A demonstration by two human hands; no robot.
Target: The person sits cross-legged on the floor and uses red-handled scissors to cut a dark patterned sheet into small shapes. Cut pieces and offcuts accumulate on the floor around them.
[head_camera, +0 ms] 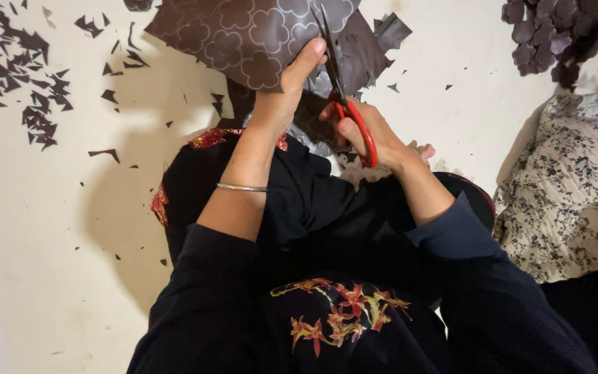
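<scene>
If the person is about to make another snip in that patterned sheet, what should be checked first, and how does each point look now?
1. Left hand grips the brown patterned sheet: ok.
2. Right hand is in the red-handled scissors: ok.
3. Blades meet the sheet: ok.
4. Left thumb clear of the blades: not ok, very close.
5. Cut follows a printed outline: cannot tell.
6. Cut-out pile is out of the way: ok.

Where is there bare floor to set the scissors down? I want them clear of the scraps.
The pale floor is barest low on the left, below the scattered scraps. A smaller bare patch lies between the patterned sheet and the pile of cut flower shapes. The top left is littered; the right is taken by floral cloth.
</scene>
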